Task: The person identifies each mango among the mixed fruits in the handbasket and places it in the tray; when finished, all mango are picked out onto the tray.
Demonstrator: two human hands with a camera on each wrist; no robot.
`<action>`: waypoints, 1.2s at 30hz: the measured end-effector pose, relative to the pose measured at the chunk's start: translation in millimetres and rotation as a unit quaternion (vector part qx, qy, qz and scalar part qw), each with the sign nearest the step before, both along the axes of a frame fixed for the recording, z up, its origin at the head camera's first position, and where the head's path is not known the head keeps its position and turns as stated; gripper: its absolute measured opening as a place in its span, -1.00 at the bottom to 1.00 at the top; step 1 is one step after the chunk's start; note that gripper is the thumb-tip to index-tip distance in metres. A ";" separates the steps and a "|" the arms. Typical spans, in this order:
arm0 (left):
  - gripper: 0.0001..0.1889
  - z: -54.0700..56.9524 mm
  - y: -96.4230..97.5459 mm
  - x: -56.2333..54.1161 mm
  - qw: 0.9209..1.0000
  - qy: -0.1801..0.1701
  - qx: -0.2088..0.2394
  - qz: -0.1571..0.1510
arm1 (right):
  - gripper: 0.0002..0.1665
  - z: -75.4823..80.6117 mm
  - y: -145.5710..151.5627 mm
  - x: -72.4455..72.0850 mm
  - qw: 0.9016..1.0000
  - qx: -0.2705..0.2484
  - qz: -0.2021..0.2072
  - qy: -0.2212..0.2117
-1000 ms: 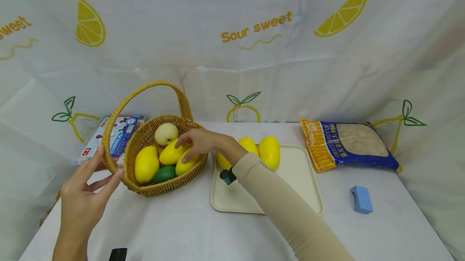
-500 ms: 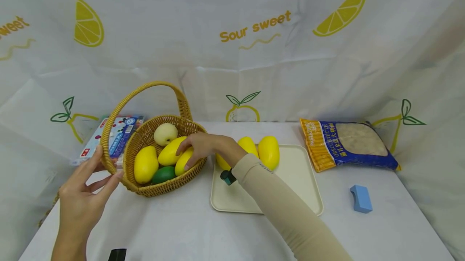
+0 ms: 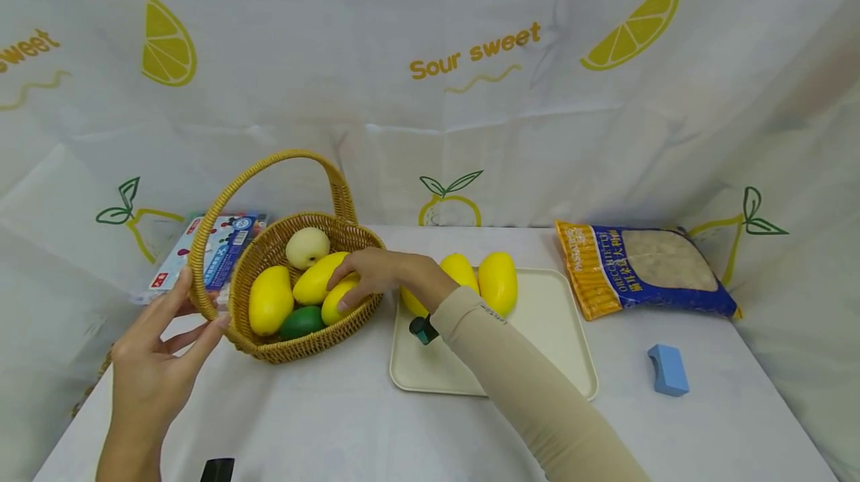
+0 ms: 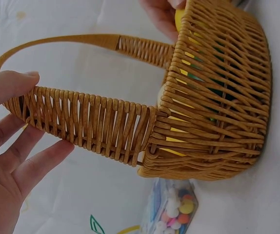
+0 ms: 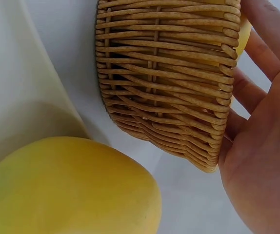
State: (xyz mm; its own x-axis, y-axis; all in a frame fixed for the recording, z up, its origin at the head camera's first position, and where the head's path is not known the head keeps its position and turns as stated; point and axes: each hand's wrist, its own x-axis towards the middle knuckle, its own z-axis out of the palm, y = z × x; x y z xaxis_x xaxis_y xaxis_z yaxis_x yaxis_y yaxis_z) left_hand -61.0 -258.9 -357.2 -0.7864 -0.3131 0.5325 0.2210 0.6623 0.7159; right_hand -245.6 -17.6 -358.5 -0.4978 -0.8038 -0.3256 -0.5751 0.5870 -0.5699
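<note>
A wicker basket [image 3: 289, 351] stands at the left of the table. My left hand [image 3: 157, 359] holds its arched handle [image 4: 93, 122] between thumb and fingers. Over the basket's right rim reaches my right hand [image 3: 372, 271], its thumb and fingers curled round a yellow mango [image 3: 336, 309] inside. Beside that one lie a second mango [image 3: 311, 282], a third mango [image 3: 271, 301], a dark green fruit [image 3: 302, 324] and a pale round pear-like fruit [image 3: 307, 247]. In the right wrist view the basket's side [image 5: 169, 73] hides most of the held mango.
A cream tray [image 3: 537, 348] with several yellow mangoes [image 3: 498, 284] is right of the basket, partly under my right forearm. Farther right are a blue-and-orange pasta bag [image 3: 645, 265] and a blue block [image 3: 669, 368]. Behind the basket lies a box of coloured balls [image 4: 176, 209].
My right fingers have closed round the rightmost mango in the basket, and it has shifted slightly left. The left hand keeps its place on the handle.
</note>
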 end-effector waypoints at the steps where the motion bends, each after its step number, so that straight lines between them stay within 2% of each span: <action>1: -0.03 0.1 0.1 -0.1 1.000 0.001 0.000 -0.001 | -0.44 -0.1 -0.2 -0.5 1.000 -0.002 0.007 0.004; 7: -0.04 -0.1 0.3 0.0 1.000 0.003 0.004 -0.006 | -0.43 -1.3 -1.7 -4.3 0.999 -0.043 0.026 -0.004; 12: -0.03 -0.3 0.0 0.1 1.000 0.005 0.003 -0.007 | -0.47 -2.5 -1.0 -6.7 0.994 -0.100 0.021 -0.028; 22: -0.03 -0.2 -0.3 -0.5 1.000 0.007 0.001 -0.012 | -0.51 2.6 1.9 -10.0 0.983 -0.178 0.010 -0.042; 28: -0.03 -0.5 -0.5 -0.2 1.000 0.013 -0.001 -0.013 | -0.53 9.3 4.4 -8.6 0.980 -0.193 -0.040 -0.034; 36: -0.03 -0.9 -1.0 -0.2 1.000 0.019 -0.001 -0.019 | -0.53 12.3 7.7 -10.2 0.978 -0.198 -0.051 -0.042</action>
State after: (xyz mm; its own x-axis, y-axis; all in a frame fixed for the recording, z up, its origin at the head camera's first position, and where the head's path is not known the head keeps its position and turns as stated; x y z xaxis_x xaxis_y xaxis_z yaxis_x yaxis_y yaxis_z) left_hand -61.1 -259.9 -358.0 -0.7761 -0.2832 0.5634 0.2731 0.6543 0.7052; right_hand -255.9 -9.8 -346.2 -0.5663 -0.8230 -0.0431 -0.4659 0.3629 -0.8070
